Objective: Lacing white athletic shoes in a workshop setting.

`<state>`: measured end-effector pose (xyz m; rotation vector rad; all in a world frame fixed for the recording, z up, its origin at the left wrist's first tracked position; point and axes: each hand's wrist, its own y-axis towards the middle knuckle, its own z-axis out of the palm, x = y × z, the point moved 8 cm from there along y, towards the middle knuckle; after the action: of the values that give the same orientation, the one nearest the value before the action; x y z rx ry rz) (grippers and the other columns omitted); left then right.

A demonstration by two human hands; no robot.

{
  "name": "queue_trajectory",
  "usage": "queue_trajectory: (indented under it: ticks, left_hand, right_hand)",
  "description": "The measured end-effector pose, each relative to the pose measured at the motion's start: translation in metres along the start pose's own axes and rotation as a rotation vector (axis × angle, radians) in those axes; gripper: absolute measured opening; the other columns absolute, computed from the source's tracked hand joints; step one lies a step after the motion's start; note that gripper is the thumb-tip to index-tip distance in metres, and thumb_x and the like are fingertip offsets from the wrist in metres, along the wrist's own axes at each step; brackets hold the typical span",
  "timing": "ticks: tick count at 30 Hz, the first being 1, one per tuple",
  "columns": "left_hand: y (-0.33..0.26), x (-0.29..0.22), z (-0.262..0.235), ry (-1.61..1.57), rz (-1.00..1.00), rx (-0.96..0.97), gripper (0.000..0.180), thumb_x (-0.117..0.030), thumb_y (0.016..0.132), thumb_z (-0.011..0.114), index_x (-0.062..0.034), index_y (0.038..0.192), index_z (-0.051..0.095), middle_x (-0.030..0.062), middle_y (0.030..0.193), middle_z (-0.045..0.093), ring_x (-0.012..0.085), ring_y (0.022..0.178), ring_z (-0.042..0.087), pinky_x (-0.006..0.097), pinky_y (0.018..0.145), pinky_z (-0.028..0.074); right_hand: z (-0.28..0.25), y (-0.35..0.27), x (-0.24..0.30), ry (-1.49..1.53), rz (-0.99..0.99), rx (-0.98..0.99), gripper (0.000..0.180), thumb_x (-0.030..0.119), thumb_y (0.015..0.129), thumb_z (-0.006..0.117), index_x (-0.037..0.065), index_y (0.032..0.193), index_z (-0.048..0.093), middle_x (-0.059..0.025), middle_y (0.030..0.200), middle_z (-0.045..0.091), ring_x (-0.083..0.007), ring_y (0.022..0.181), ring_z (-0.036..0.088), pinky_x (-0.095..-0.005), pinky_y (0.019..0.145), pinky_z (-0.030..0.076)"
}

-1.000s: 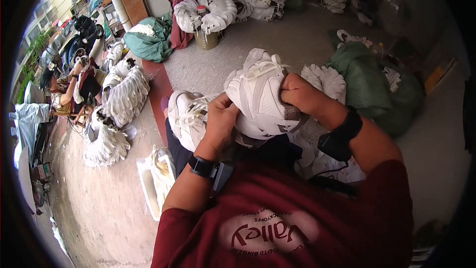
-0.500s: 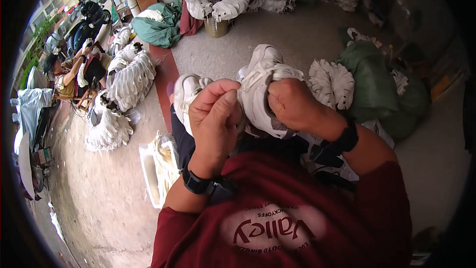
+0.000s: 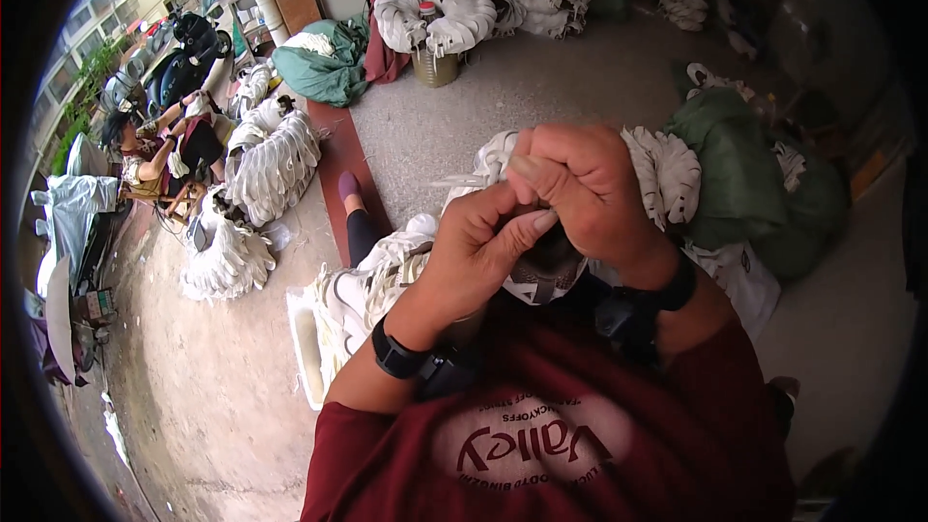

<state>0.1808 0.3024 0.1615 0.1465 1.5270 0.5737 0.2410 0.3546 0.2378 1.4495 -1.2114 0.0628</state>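
Note:
A white lace-up shoe (image 3: 543, 287) sits upright in my lap, mostly covered by my hands; its dark opening and patterned heel show below them. My left hand (image 3: 488, 249) is closed, thumb and index finger pinched together over the shoe. Pressed up against it is my right hand (image 3: 592, 195), its fingers also curled into a pinch. A white shoelace (image 3: 462, 180) sticks out to the left from between the fingertips. Exactly how the lace runs between the fingers is hidden. Left of my left forearm lies another white shoe (image 3: 346, 298), partly among loose laces.
A white foam box (image 3: 307, 353) stands at my left. Bundles of white shoe uppers (image 3: 275, 162) lie on the floor. Green sacks (image 3: 725, 159) are at the right. Two people work nearby, one behind a jar (image 3: 435, 68), one seated (image 3: 145, 159) at the left.
My hands have come together over the shoe, the right leaving its opening. The shoe at the left has shifted down toward the box, and the whole view has tilted slightly.

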Motion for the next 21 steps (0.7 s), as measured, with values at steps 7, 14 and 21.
queue_trajectory:
  ticks: [7,14,21]
  left_hand:
    - [-0.013,0.007,-0.015,-0.547,-0.036,-0.064,0.035,-0.026,0.093,0.048,-0.0023,0.067,0.05,-0.0001,0.059,0.042,0.0071,0.051,0.031,0.022,0.049,0.025]
    - [-0.039,-0.026,-0.039,-0.628,0.137,-0.111,0.035,-0.025,0.091,0.048,-0.0023,0.064,0.045,0.0025,0.061,0.041,0.0099,0.05,0.032,0.022,0.046,0.025]
    - [-0.053,0.005,-0.03,-0.704,-0.171,-0.287,0.032,-0.028,0.092,0.049,-0.0046,0.07,0.049,-0.0004,0.061,0.042,0.0074,0.05,0.034,0.021,0.045,0.026]
  right_hand:
    - [0.021,-0.008,-0.022,0.418,0.226,0.073,0.025,0.023,0.088,0.054,0.0,0.079,0.051,-0.0099,0.09,0.053,-0.0141,0.084,0.052,-0.0271,0.071,0.039]
    - [0.057,-0.054,-0.038,0.248,0.199,0.287,0.038,0.035,0.081,0.063,0.001,0.092,0.049,-0.0067,0.076,0.052,-0.0163,0.077,0.052,-0.0295,0.075,0.04]
    - [0.106,-0.085,-0.075,-0.403,0.179,0.477,0.039,0.026,0.067,0.069,-0.002,0.087,0.051,-0.0165,0.071,0.059,-0.034,0.073,0.061,-0.0422,0.065,0.049]
